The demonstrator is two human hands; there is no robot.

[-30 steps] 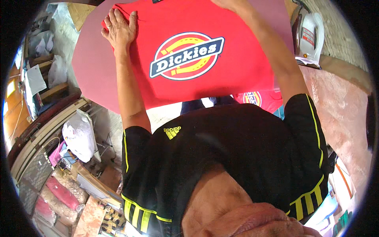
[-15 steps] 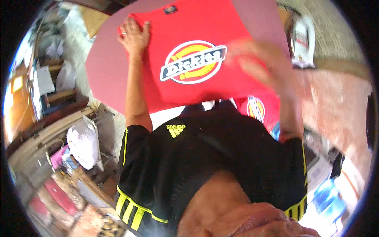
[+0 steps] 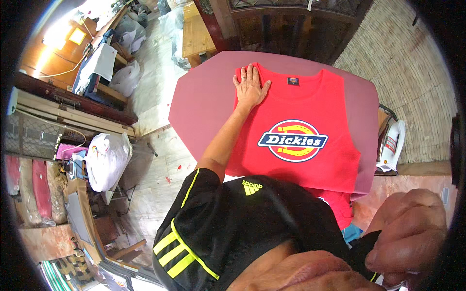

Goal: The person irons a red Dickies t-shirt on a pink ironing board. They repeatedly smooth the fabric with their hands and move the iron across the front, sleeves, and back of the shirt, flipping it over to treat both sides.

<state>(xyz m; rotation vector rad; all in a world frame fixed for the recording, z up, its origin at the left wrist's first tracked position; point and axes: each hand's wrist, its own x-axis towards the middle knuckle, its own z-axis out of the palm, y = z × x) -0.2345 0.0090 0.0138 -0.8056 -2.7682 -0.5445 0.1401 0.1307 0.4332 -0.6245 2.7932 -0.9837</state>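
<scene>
A red sleeveless shirt point(image 3: 310, 104) lies spread face up on a padded board with a dusty-pink cover point(image 3: 204, 111). A round yellow, white and navy logo with a banner sits on its chest, and a small dark label shows at the neck. My left hand point(image 3: 250, 87) rests flat on the shirt's left shoulder, fingers stretched out. Raised close to the camera at lower right is my right hand point(image 3: 407, 233), away from the shirt. Its fingers are curled in; what they hold, if anything, is hidden.
What looks like a white iron point(image 3: 391, 146) rests on a rack off the board's right edge. More red printed cloth point(image 3: 342, 211) hangs below the near edge. A stuffed white plastic bag point(image 3: 108, 162) stands at left. A wooden table point(image 3: 196, 31) and dark door point(image 3: 291, 34) are behind.
My right hand has moved from above the shirt's right side to near my head at lower right. My left hand stays on the shoulder. The view has shifted, showing more beyond the board.
</scene>
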